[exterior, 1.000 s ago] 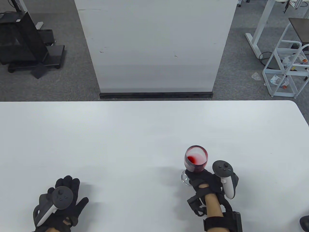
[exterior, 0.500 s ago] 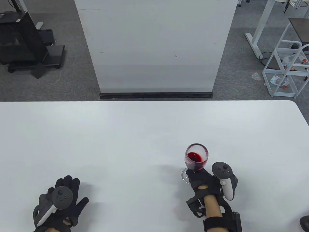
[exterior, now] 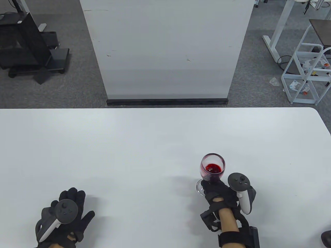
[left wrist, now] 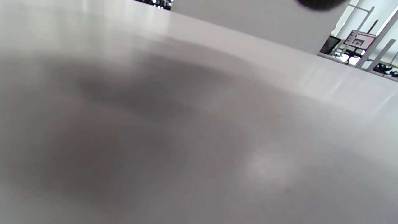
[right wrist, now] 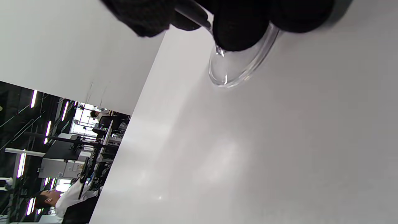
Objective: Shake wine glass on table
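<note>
A clear wine glass (exterior: pixel 212 168) with red wine in its bowl is at the near right of the white table (exterior: pixel 144 144). My right hand (exterior: pixel 216 190) grips the glass by the stem, just under the bowl. The round foot (exterior: pixel 199 187) shows to the left of my fingers. In the right wrist view my gloved fingers (right wrist: pixel 239 28) wrap the stem above the foot (right wrist: pixel 239 67), which is at the tabletop. My left hand (exterior: pixel 71 215) rests flat on the table at the near left, holding nothing. The left wrist view shows only blurred tabletop.
A white panel (exterior: pixel 165 49) stands behind the table's far edge. A white wire rack (exterior: pixel 307 67) is on the floor at the far right and a black stand (exterior: pixel 28 49) at the far left. The table's right corner (exterior: pixel 319 116) is rounded.
The glass has shifted slightly to the right with my right hand, and the wine has swirled from the left wall of the bowl to its middle. My left hand has not moved.
</note>
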Demonstrator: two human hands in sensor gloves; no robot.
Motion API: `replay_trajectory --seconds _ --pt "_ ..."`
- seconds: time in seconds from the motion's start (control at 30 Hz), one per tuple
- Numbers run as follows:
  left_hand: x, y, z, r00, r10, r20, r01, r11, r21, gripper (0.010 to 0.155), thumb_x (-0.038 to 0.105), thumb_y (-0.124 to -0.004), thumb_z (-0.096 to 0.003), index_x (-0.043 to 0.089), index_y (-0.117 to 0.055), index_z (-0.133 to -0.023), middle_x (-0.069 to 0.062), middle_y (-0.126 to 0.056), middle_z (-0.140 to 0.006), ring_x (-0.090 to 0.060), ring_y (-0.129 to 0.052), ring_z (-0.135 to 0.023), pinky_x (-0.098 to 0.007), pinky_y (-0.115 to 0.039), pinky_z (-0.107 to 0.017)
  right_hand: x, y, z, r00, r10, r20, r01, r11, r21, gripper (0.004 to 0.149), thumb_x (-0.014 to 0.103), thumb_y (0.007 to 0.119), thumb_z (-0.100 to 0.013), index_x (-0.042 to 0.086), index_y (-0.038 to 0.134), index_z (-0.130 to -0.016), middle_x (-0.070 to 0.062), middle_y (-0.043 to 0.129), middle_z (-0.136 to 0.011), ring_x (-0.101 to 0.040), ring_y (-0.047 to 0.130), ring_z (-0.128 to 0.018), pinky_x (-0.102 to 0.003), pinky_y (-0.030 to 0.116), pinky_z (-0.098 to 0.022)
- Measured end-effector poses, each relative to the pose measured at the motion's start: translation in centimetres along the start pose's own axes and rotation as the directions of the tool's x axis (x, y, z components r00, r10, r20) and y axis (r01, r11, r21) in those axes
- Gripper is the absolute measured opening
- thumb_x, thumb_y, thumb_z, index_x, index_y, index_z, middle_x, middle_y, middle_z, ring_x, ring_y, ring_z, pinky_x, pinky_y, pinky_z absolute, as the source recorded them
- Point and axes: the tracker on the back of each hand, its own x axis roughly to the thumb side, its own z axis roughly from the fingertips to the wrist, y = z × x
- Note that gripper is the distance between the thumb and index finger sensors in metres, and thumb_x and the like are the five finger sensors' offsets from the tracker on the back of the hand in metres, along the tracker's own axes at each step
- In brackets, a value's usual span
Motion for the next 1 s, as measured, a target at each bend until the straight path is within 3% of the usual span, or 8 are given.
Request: replay_trajectory --seconds 0.13,0.23,0.4,0.53,0.63,0.7,0.83,1.0 --pt "-0.05 0.13 0.12 1.0 0.006 0.001 -0.006 1.0 0.009 0.08 0.067 -0.052 -0.0426 0.039 -0.007 -0.103 0.008 0.009 -0.112 -0.022 0.013 -0.103 -0.048 0.006 -0.072 0.49 -0.62 0.1 0.997 0.072 -0.023 -0.071 0.997 0.043 0.052 0.041 0.078 -0.052 0.017 0.065 -0.096 -0.008 0.057 -0.108 -0.026 0.081 -0.07 -0.043 0.076 -0.046" --pt "-0.05 0.08 0.07 1.0 0.004 0.001 -0.004 1.0 0.008 0.08 0.067 -0.052 -0.0425 0.039 -0.007 -0.103 0.009 0.009 -0.112 -0.022 0.013 -0.103 -0.048 0.006 -0.072 0.07 -0.33 0.14 0.999 0.046 -0.01 -0.047 0.997 -0.062 0.054 0.041 0.075 -0.053 0.018 0.06 -0.099 -0.01 0.053 -0.109 -0.023 0.08 -0.071 -0.042 0.075 -0.047" --pt "-0.03 0.13 0.12 1.0 0.006 0.002 -0.006 1.0 0.008 0.08 0.067 -0.052 -0.0426 0.039 -0.007 -0.103 0.008 0.009 -0.112 -0.022 0.013 -0.103 -0.048 0.006 -0.072 0.42 -0.54 0.16 0.999 0.048 -0.024 -0.047 0.998 0.046 0.053 0.04 0.079 -0.051 0.016 0.065 -0.097 -0.009 0.056 -0.108 -0.027 0.08 -0.071 -0.044 0.075 -0.046" --pt "-0.02 0.12 0.1 1.0 0.006 0.002 -0.006 1.0 0.006 0.08 0.067 -0.052 -0.0425 0.039 -0.007 -0.103 0.009 0.009 -0.112 -0.022 0.013 -0.103 -0.048 0.006 -0.072 -0.14 -0.2 0.11 0.999 0.034 -0.004 -0.034 0.997 -0.064 0.056 0.041 0.074 -0.053 0.019 0.056 -0.101 -0.01 0.05 -0.11 -0.023 0.078 -0.073 -0.042 0.075 -0.048" --pt "0.01 0.09 0.07 1.0 0.003 0.001 -0.003 1.0 0.002 0.08 0.067 -0.052 -0.0426 0.039 -0.007 -0.103 0.009 0.009 -0.112 -0.022 0.013 -0.103 -0.048 0.006 -0.072 0.21 -0.22 0.15 1.0 -0.01 -0.017 0.01 1.0 0.011 0.055 0.039 0.077 -0.052 0.016 0.06 -0.099 -0.01 0.051 -0.11 -0.025 0.078 -0.073 -0.044 0.074 -0.047" --pt "0.0 0.14 0.14 1.0 0.006 0.002 -0.006 1.0 0.007 0.08 0.067 -0.052 -0.0426 0.039 -0.007 -0.103 0.009 0.009 -0.112 -0.022 0.013 -0.103 -0.048 0.006 -0.072 0.52 -0.6 0.16 0.997 0.066 -0.028 -0.065 0.997 0.046 0.053 0.041 0.079 -0.051 0.016 0.065 -0.096 -0.009 0.057 -0.108 -0.027 0.081 -0.071 -0.044 0.075 -0.045" --pt "-0.01 0.07 0.02 1.0 0.004 -0.001 -0.004 1.0 0.002 0.08 0.067 -0.052 -0.0426 0.039 -0.007 -0.103 0.009 0.009 -0.112 -0.022 0.013 -0.103 -0.048 0.006 -0.072 0.06 -0.03 0.16 0.999 0.046 -0.003 -0.046 0.996 -0.078 0.055 0.042 0.075 -0.053 0.018 0.058 -0.1 -0.01 0.052 -0.109 -0.023 0.079 -0.071 -0.041 0.075 -0.047" --pt "0.01 0.15 0.16 1.0 0.006 0.003 -0.006 1.0 0.012 0.08 0.067 -0.052 -0.0426 0.039 -0.007 -0.103 0.009 0.009 -0.112 -0.022 0.013 -0.103 -0.048 0.006 -0.072 0.54 -0.64 0.24 0.996 0.089 -0.032 -0.087 0.995 0.05 0.053 0.043 0.078 -0.052 0.017 0.064 -0.097 -0.008 0.056 -0.108 -0.027 0.082 -0.069 -0.041 0.076 -0.042"
